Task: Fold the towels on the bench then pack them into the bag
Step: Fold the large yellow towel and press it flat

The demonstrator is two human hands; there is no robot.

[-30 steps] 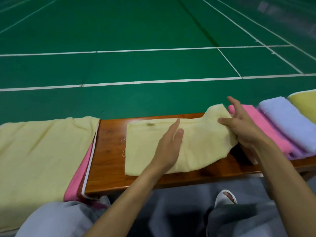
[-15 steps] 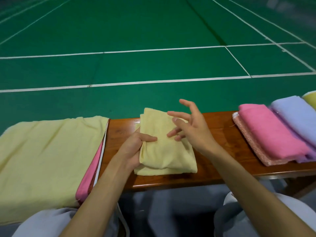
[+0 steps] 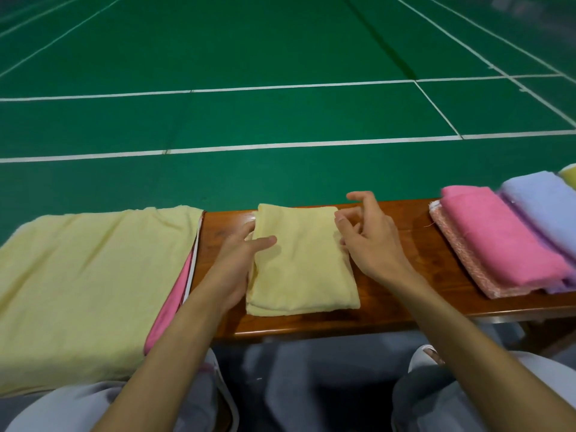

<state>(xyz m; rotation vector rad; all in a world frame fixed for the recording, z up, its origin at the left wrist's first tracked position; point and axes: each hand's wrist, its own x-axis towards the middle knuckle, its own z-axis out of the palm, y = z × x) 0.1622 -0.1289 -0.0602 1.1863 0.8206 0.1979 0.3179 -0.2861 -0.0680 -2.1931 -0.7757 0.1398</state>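
A folded yellow towel (image 3: 302,260) lies flat on the wooden worktop (image 3: 402,294), in the middle of the frame and a little below centre, its long sides running away from me. My left grip (image 3: 237,260) holds its left edge: the thumb lies across the top of the cloth and the fingers slip out of sight beneath it. My right grip (image 3: 371,241) is at the towel's right edge, holding nothing. Its fingers are spread and loosely bent, with the forefinger raised above the others and the thumb tip near the upper right corner of the towel. I cannot tell whether the lower fingertips touch the cloth.

At the left of the frame a large unfolded yellow towel (image 3: 87,275) is spread over the worktop's end, with a pink towel (image 3: 174,294) showing from under its right edge. At the right edge of the frame sits a row of folded towels, overlapping one another: a speckled peach one (image 3: 461,257) lowest, a pink one (image 3: 498,241) on it, then a lilac one (image 3: 542,207) and a sliver of yellow (image 3: 568,177). Beyond the worktop stretches a green court floor (image 3: 280,120) marked with white lines.
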